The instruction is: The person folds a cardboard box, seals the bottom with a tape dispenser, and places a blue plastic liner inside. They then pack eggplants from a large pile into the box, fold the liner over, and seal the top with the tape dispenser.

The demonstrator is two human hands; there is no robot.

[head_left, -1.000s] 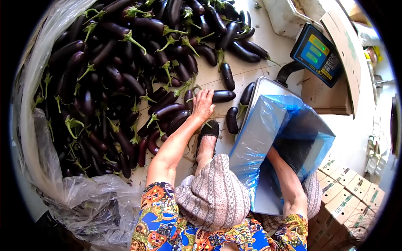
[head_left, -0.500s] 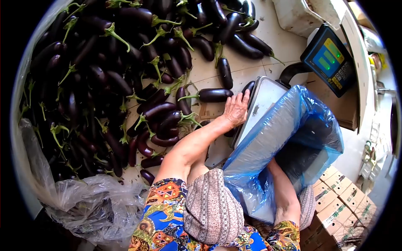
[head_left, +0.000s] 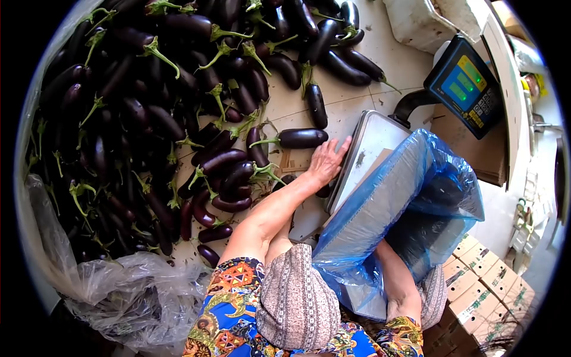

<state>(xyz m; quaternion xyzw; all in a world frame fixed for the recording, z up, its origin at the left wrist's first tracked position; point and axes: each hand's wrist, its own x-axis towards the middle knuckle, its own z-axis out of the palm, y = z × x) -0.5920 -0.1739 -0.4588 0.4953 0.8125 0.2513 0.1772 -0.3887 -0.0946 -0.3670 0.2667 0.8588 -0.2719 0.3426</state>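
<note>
My left hand point(head_left: 327, 162) rests with fingers apart beside the left edge of the scale's metal platform point(head_left: 360, 163), close to an eggplant point(head_left: 303, 138) with a green stem. Nothing shows in its grip. A tilted, pale container lined with blue plastic point(head_left: 372, 208) overlaps the platform. Its opening faces right, and the inside looks dark. My right forearm point(head_left: 399, 276) reaches behind a fold of the blue plastic, which hides my right hand. The scale's display point(head_left: 467, 86) stands at the upper right, lit green.
A large heap of eggplants point(head_left: 137, 113) covers the left side. Crumpled clear plastic point(head_left: 137, 291) lies at the lower left. A white bin point(head_left: 416, 24) stands at the top, and printed cartons point(head_left: 476, 273) are stacked at the lower right.
My left hand has drawn back slightly left from the platform. The small dark eggplant by its fingertips no longer shows. The lined container has shifted slightly left, baring more of the platform.
</note>
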